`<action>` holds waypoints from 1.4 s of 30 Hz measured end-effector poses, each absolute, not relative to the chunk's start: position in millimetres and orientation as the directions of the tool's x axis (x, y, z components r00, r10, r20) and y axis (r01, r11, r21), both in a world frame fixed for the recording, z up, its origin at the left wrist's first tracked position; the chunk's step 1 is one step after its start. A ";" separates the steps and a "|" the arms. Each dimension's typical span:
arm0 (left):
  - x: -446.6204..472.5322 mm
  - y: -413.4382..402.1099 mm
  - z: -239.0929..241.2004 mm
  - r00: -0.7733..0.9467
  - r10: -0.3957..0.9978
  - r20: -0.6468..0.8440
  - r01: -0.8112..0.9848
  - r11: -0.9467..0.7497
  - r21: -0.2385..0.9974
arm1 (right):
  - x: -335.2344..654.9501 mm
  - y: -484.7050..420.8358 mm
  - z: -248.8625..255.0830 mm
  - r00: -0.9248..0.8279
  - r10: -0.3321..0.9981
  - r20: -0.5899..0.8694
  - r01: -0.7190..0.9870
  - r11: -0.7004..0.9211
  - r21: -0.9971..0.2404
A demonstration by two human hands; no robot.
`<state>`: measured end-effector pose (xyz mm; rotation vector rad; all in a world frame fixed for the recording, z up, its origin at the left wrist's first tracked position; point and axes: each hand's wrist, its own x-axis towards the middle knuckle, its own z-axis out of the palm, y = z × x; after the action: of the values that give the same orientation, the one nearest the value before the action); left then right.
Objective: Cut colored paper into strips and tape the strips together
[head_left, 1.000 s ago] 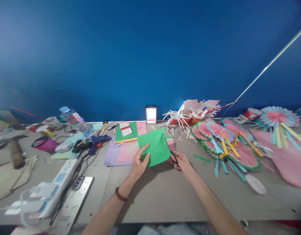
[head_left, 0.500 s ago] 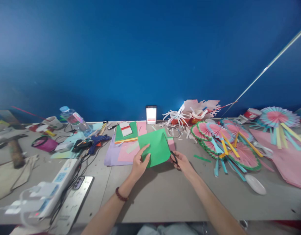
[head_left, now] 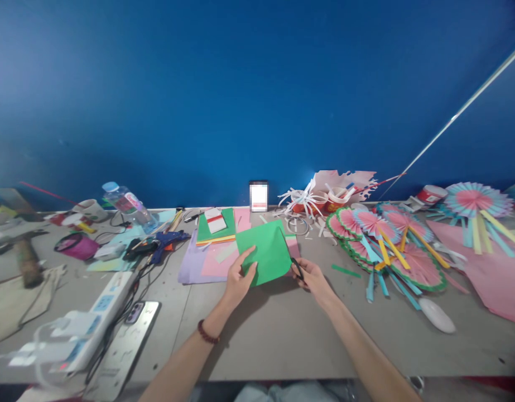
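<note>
My left hand point(head_left: 237, 279) pinches the lower left corner of a folded green paper sheet point(head_left: 265, 251), held just above the grey table point(head_left: 265, 329). My right hand point(head_left: 312, 279) grips black-handled scissors point(head_left: 298, 269) at the sheet's right edge; the blades are hidden behind the paper. Beneath and behind the sheet lie pink and lilac papers point(head_left: 207, 262) and a stack of coloured sheets topped with green point(head_left: 217, 226).
Pink pleated paper fans point(head_left: 386, 240) with yellow and blue strips spread to the right, beside a white oval object point(head_left: 437, 314). A blue glue gun point(head_left: 165, 243), a water bottle point(head_left: 129, 206), a power strip point(head_left: 98, 318), a phone point(head_left: 127, 340) and a hammer point(head_left: 25, 254) lie left. Cups with paper scraps point(head_left: 324, 198) stand at the wall.
Almost nothing has moved; my left thumb has shifted slightly on the green sheet and both hands keep their hold.
</note>
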<state>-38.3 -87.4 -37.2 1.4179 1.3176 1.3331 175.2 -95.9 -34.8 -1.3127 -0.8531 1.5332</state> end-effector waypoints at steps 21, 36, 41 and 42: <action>-32.9 -89.0 -45.6 0.058 0.979 0.197 0.183 -0.205 0.962 | 180.8 -93.9 -46.9 -0.049 0.949 -0.313 -0.285 -0.314 -0.906; -32.6 -90.7 -44.9 0.070 0.978 0.198 0.180 -0.208 0.961 | 180.2 -94.2 -42.2 -0.044 0.954 -0.297 -0.277 -0.297 -0.914; -32.5 -90.5 -46.8 0.069 0.977 0.201 0.190 -0.211 0.959 | 178.6 -94.8 -39.4 -0.015 0.952 -0.304 -0.264 -0.298 -0.918; -32.5 -90.5 -47.0 0.068 0.977 0.201 0.186 -0.211 0.960 | 178.4 -94.8 -39.2 -0.011 0.952 -0.305 -0.263 -0.297 -0.918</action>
<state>-32.5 -90.5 -47.0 1.5316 1.2083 1.2267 178.4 -94.8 -39.2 -1.2358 -0.8251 1.5201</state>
